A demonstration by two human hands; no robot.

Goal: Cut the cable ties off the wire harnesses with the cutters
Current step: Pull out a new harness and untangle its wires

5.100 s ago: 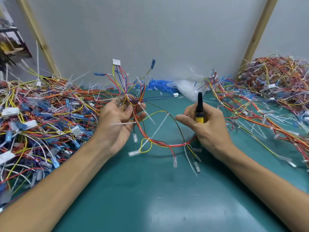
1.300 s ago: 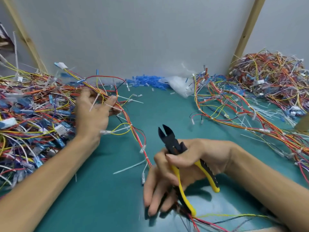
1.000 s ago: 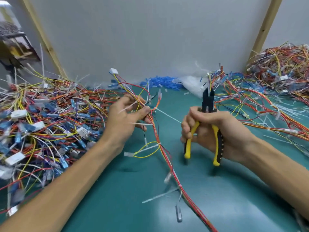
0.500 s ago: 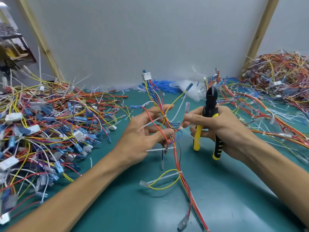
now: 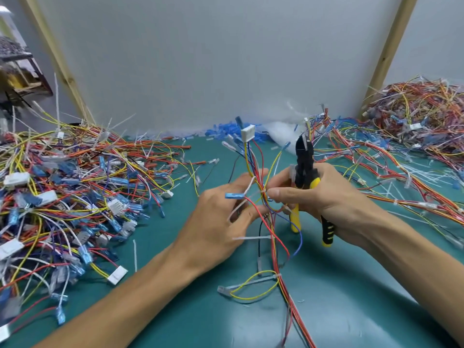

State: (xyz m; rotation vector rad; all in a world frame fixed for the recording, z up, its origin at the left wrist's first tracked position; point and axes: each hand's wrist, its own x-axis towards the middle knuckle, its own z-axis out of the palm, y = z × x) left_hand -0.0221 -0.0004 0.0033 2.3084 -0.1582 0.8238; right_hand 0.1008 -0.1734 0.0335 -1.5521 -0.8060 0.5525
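A wire harness (image 5: pixel 272 237) of red, yellow and blue wires stands upright between my hands, its white connector (image 5: pixel 248 132) at the top. White cable ties (image 5: pixel 251 237) stick out of the bundle. My left hand (image 5: pixel 221 222) holds the harness from the left, fingers spread around the wires. My right hand (image 5: pixel 324 197) grips the yellow-and-black cutters (image 5: pixel 305 177), jaws pointing up, and its thumb and forefinger pinch the bundle at a tie. The harness's lower end trails on the green table (image 5: pixel 175 310).
A big heap of harnesses (image 5: pixel 62 197) covers the left of the table. More harnesses (image 5: pixel 414 146) pile up at the right and far right. Blue terminals and a clear bag (image 5: pixel 276 131) lie at the back by the grey wall. Loose cut ties are scattered about.
Over the last second I pulled a harness from the left heap to the middle. My hands have come together on it, and my right fingers now pinch the bundle while still holding the cutters.
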